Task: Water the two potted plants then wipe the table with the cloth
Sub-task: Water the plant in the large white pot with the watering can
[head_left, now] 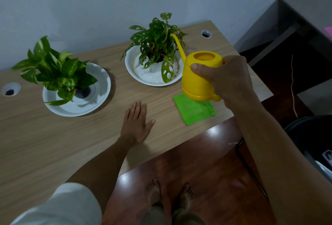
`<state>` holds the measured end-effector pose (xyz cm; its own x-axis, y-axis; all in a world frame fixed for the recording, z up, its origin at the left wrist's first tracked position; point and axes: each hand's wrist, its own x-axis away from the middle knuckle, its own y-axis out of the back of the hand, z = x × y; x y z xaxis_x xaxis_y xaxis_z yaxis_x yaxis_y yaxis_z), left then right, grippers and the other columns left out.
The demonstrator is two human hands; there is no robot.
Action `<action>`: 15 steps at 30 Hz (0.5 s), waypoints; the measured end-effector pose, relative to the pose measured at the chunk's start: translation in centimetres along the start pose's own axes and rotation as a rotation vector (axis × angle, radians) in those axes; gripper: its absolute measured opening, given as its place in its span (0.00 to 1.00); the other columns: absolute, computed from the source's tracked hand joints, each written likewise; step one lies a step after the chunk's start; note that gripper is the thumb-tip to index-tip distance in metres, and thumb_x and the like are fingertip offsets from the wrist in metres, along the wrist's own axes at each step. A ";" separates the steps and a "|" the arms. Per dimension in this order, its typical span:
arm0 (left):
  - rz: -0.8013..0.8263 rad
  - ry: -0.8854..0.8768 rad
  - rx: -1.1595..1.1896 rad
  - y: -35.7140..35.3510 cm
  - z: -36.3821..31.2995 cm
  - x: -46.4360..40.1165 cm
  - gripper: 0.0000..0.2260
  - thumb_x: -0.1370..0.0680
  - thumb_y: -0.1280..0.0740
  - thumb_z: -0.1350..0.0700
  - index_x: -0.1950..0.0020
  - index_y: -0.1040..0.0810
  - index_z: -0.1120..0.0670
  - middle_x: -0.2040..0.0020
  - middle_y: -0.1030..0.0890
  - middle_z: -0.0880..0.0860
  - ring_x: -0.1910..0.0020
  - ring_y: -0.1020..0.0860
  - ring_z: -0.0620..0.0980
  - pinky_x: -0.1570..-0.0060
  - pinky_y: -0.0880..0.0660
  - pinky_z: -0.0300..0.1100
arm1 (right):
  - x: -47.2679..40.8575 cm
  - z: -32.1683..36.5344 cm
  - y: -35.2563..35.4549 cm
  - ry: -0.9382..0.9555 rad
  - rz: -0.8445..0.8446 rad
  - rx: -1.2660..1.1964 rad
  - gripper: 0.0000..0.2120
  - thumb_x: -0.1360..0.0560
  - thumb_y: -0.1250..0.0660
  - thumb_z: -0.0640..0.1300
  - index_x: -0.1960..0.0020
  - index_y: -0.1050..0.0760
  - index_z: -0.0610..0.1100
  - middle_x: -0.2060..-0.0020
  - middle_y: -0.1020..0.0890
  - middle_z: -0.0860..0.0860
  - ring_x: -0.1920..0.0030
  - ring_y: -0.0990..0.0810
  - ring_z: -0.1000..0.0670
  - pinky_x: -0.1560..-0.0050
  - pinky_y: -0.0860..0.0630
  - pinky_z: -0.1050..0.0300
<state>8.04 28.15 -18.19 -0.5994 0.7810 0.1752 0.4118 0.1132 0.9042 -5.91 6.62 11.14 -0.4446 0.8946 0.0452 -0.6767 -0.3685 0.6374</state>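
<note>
A variegated plant (53, 70) is sitting in a white dish (97, 102) at the table's (53, 144) left. The left hand (137, 122) is lying flat and open on the wood. The holey-leaved plant (158, 43) is standing in its white bowl (133, 70). The right hand (224, 77) is gripping the yellow watering can (195, 83), its spout reaching into those leaves, above the green cloth (195, 110) near the front edge.

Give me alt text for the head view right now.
The right hand holds a yellow watering can above a green cloth, its spout reaching into the right plant. The left hand lies flat on the wooden table. Both plants, the left plant too, stand in white dishes.
</note>
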 end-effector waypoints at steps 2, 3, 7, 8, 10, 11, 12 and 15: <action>0.003 0.003 -0.005 0.0 0.0 0.0 0.36 0.16 0.51 0.34 0.15 0.55 0.52 0.15 0.58 0.55 0.16 0.61 0.52 0.18 0.62 0.53 | 0.0 0.1 0.0 -0.002 0.006 0.004 0.31 0.39 0.18 0.65 0.58 0.21 0.39 0.65 0.21 0.45 0.65 0.21 0.48 0.65 0.26 0.53; 0.006 0.005 -0.006 0.0 0.0 0.0 0.36 0.16 0.51 0.34 0.15 0.55 0.52 0.15 0.58 0.55 0.16 0.61 0.52 0.18 0.62 0.53 | 0.0 0.1 0.0 -0.003 0.012 0.003 0.31 0.39 0.18 0.65 0.58 0.21 0.38 0.66 0.22 0.45 0.66 0.23 0.49 0.65 0.28 0.55; 0.010 0.012 -0.007 0.0 -0.1 0.0 0.36 0.17 0.52 0.33 0.15 0.55 0.52 0.15 0.58 0.54 0.16 0.62 0.51 0.18 0.63 0.53 | 0.3 0.5 -0.4 -0.006 0.033 0.002 0.35 0.42 0.19 0.68 0.57 0.20 0.37 0.64 0.21 0.44 0.66 0.23 0.49 0.66 0.28 0.54; 0.010 0.012 -0.005 0.0 -0.1 0.0 0.36 0.17 0.52 0.33 0.15 0.55 0.52 0.15 0.58 0.54 0.16 0.62 0.51 0.18 0.63 0.53 | 0.4 0.7 -0.5 -0.004 0.037 0.006 0.36 0.42 0.18 0.68 0.56 0.20 0.36 0.64 0.21 0.43 0.66 0.23 0.48 0.67 0.28 0.54; 0.003 0.009 0.000 0.0 -0.1 0.1 0.36 0.16 0.52 0.33 0.15 0.55 0.52 0.15 0.58 0.54 0.16 0.62 0.51 0.18 0.62 0.53 | 0.6 1.1 -0.6 0.012 0.048 0.014 0.37 0.40 0.18 0.67 0.54 0.20 0.33 0.63 0.19 0.40 0.65 0.22 0.47 0.67 0.27 0.50; -0.002 0.007 -0.001 0.0 -0.1 0.1 0.36 0.16 0.52 0.33 0.15 0.55 0.52 0.15 0.57 0.54 0.16 0.61 0.52 0.18 0.62 0.54 | 0.7 1.3 -0.7 0.029 0.051 0.021 0.38 0.39 0.18 0.67 0.52 0.19 0.32 0.61 0.18 0.39 0.64 0.20 0.46 0.67 0.26 0.48; -0.004 0.005 -0.003 0.0 -0.1 0.1 0.36 0.16 0.52 0.33 0.15 0.55 0.52 0.14 0.57 0.55 0.16 0.61 0.52 0.18 0.62 0.54 | 0.8 1.6 -0.8 0.049 0.053 0.030 0.38 0.39 0.19 0.67 0.51 0.19 0.32 0.60 0.17 0.38 0.63 0.18 0.45 0.66 0.24 0.48; -0.010 -0.001 -0.004 -0.2 0.0 0.0 0.36 0.16 0.52 0.33 0.15 0.54 0.52 0.14 0.56 0.55 0.16 0.60 0.52 0.18 0.61 0.54 | 0.8 2.1 -1.0 0.086 0.039 0.040 0.38 0.37 0.19 0.66 0.49 0.18 0.32 0.54 0.15 0.36 0.55 0.15 0.41 0.62 0.20 0.44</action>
<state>7.97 28.15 -18.40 -0.6025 0.7807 0.1656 0.4031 0.1186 0.9074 -4.38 8.26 12.17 -0.5206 0.8538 0.0055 -0.6347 -0.3912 0.6664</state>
